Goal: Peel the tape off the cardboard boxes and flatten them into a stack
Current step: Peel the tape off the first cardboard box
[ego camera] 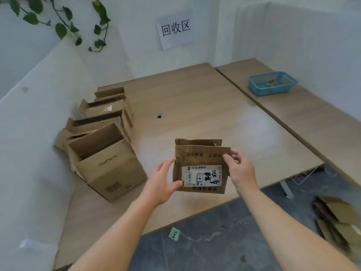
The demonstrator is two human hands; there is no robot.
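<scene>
Task is looking approx. mid-way, judging by what's lying where. Done: a stack of flattened cardboard (pixel 340 218) is sitting on the floor (pixel 214 241), off the worktop's (pixel 195 98) front-right corner. Exact no. of sheets can't be told, as they're overlapping and blurred.

In hand: 1 small box (pixel 201 167), w/ a white shipping label (pixel 202 176) facing the camera. It's hovering just above the worktop nr the front edge, roughly centre. Top flaps are standing open and the body is looking part-collapsed. No tape is showing clearly on it.

The left hand (pixel 163 182) is gripping the box's left edge, fingers (pixel 173 185) spread, thumb pressing the lower front face. The right hand (pixel 241 171) is pinching the upper right edge, its fingers (pixel 228 158) curling over the flap.

Left to do: the row of open boxes (pixel 107 163) is standing along the worktop's left edge, none flattened yet. At least 4, poss. 5, since they're hiding one another.

Other counts: 1 blue basket (pixel 261 90) on the adjoining worktop at far right, w/ 1 small brownish lump inside, maybe balled tape, too small to tell.
</scene>
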